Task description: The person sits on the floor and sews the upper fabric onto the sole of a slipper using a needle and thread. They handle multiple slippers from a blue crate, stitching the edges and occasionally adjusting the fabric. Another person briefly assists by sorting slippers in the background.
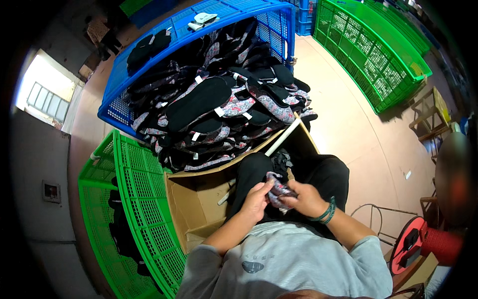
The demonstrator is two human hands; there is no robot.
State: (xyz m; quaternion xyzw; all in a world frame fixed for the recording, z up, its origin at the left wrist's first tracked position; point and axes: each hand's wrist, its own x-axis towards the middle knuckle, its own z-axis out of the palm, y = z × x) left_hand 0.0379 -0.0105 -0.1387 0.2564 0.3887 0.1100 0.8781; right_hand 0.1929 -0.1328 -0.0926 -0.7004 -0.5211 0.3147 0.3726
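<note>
Above my lap, my left hand (pixel 255 202) and my right hand (pixel 304 200) both grip a floral cloth slipper (pixel 277 191), which looks bunched between them. Fingers and thumbs cover much of it, so its full shape is hidden. A green band circles my right wrist. Just ahead of my knees rises a heap of slippers (pixel 199 103) with black soles, floral sides and small white tags. A white rod (pixel 284 135) slants beside my left knee. Dark crumpled cloth (pixel 282 162) lies between my knees.
The heap fills a tipped blue crate (pixel 112 94). An open cardboard box (pixel 185 199) and green crates (pixel 144 219) stand to my left. More green crates (pixel 356 57) and wooden stools (pixel 433 112) are at right, near a red spool (pixel 440 246). A person (pixel 99 34) stands far left.
</note>
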